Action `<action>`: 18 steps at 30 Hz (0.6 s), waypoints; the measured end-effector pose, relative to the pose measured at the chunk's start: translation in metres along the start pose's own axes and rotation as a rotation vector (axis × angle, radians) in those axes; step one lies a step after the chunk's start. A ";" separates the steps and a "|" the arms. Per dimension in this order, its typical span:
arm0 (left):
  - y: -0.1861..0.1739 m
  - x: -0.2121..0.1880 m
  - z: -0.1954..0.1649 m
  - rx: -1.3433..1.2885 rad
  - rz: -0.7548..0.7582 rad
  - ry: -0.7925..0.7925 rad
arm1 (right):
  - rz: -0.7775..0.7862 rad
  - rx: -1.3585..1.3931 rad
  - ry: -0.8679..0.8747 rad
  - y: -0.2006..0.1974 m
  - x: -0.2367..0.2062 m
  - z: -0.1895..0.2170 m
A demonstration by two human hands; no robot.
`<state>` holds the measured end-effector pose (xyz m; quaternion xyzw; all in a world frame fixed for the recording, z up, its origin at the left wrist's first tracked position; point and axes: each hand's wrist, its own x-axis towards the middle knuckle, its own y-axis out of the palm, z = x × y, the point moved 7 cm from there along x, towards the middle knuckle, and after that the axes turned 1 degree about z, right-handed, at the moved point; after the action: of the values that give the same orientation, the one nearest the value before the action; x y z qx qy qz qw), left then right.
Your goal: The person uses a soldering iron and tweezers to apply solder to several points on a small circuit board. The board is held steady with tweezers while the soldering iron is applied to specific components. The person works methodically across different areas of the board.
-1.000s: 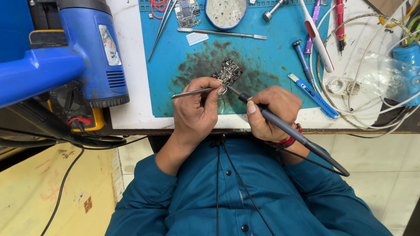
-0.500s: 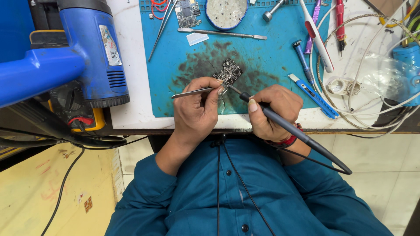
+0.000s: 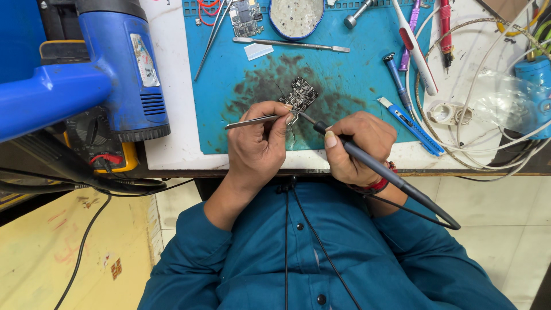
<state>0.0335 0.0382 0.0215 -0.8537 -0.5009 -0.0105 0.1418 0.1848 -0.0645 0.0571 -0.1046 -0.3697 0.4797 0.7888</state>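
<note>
A small dark circuit board (image 3: 301, 95) lies on a stained blue work mat (image 3: 356, 74). My left hand (image 3: 259, 143) grips metal tweezers (image 3: 249, 121) whose tips reach the board's near edge. Pen-style in my right hand (image 3: 359, 146) is a black soldering iron (image 3: 379, 172), its thin tip touching the board beside the tweezers. The iron's cable trails back past my wrist over my blue shirt.
A blue hot-air gun (image 3: 123, 63) stands at the left over a yellow multimeter (image 3: 97, 143). On the mat's far side lie another circuit board (image 3: 245, 16), a round dish (image 3: 296, 17), a metal spatula (image 3: 290, 44), screwdrivers (image 3: 396, 77) and a blue knife (image 3: 410, 125). Coiled cables (image 3: 488, 132) lie right.
Both hands stay on the board; the soldering iron's handle has tilted very slightly. The tweezers have not moved.
</note>
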 end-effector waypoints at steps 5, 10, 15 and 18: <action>0.000 0.000 0.000 0.007 0.001 -0.007 | 0.002 0.004 -0.008 -0.001 0.000 0.000; 0.000 -0.001 0.000 0.005 0.001 -0.006 | 0.017 -0.006 -0.005 0.000 0.000 0.001; 0.000 -0.001 0.000 -0.005 0.002 0.003 | 0.025 -0.013 -0.001 0.001 -0.001 0.000; 0.001 -0.001 0.001 -0.023 0.012 -0.011 | -0.002 -0.001 0.005 -0.001 -0.001 -0.001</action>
<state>0.0336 0.0375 0.0204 -0.8584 -0.4963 -0.0104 0.1294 0.1858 -0.0655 0.0569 -0.1057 -0.3681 0.4783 0.7903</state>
